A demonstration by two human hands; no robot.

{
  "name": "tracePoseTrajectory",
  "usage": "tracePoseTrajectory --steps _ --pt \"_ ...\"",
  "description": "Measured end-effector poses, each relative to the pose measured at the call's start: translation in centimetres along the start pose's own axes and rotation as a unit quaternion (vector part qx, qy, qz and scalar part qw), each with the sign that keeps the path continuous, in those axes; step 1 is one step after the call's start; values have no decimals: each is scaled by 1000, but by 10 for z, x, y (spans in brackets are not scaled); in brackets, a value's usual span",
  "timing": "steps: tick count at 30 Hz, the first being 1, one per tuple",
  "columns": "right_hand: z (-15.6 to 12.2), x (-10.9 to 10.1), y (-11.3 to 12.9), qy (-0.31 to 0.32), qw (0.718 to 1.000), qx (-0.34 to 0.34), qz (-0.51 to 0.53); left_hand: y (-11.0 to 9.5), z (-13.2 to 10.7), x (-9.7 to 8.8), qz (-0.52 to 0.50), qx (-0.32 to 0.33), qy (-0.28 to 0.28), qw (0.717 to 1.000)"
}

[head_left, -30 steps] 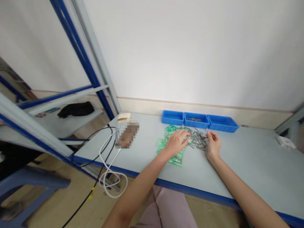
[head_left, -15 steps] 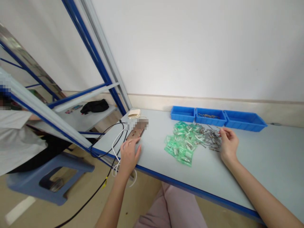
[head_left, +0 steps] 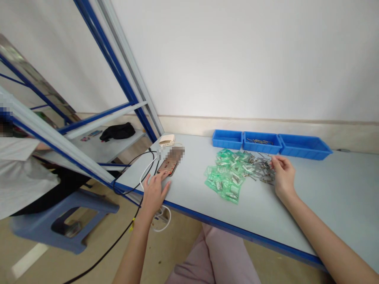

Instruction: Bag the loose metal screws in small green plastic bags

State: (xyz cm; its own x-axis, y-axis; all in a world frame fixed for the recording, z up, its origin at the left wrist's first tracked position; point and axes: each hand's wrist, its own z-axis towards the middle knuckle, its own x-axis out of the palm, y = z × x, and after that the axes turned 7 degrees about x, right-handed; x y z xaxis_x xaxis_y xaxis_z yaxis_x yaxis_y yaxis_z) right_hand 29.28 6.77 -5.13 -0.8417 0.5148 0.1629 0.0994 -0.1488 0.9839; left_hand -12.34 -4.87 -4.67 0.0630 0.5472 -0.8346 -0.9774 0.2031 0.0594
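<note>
My left hand (head_left: 154,191) is open, its fingers stretched toward the near end of a phone (head_left: 169,163) that lies on the grey table (head_left: 325,189); the fingertips touch or almost touch it. My right hand (head_left: 283,174) rests at the right side of a heap of small metal pins (head_left: 260,167), fingers curled and pinched; whether a pin is in them I cannot make out. A pile of small green plastic bags (head_left: 226,175) lies left of the pins.
Three blue bins (head_left: 271,142) stand in a row at the back; the middle one holds pins. A beige charger (head_left: 167,139) and white and black cables (head_left: 148,173) lie by the phone. A blue rack frame (head_left: 118,67), a blue stool (head_left: 62,221) and another person (head_left: 20,173) are at left.
My left hand left the bags and pins and swung left to the phone. The view turned left. My right hand stayed by the pins.
</note>
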Motion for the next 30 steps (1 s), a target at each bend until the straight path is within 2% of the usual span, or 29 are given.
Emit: tracePoseTrajectory --steps 3,5,7,9,13,16,19,21,24,30 --pt "-1 0 -1 10 1000 5 -1 -1 -2 -3 -12 -9 -14 1000" --pt "-3 1 -1 20 1000 4 -11 -8 2 -7 -23 -31 -61 997" --pt "-8 2 1 43 999 -11 -27 -26 14 -10 -45 -48 -110 992" --pt "-12 4 7 72 995 -48 -50 -55 37 -11 -87 -23 -122 988" --pt "-10 11 29 109 978 -137 -111 -130 107 0 -187 156 -37 969" --pt "1 16 42 164 969 -142 -119 -179 158 17 -207 226 -6 952" --pt "11 17 39 217 961 -126 -120 -208 187 40 -205 260 0 944" --pt "14 16 29 209 963 -115 -128 -216 192 55 -199 264 6 944" --pt "14 12 12 191 962 -105 -162 -216 189 70 -205 261 10 943" --pt "7 11 9 184 944 -142 -235 -210 185 72 -212 255 -17 943"
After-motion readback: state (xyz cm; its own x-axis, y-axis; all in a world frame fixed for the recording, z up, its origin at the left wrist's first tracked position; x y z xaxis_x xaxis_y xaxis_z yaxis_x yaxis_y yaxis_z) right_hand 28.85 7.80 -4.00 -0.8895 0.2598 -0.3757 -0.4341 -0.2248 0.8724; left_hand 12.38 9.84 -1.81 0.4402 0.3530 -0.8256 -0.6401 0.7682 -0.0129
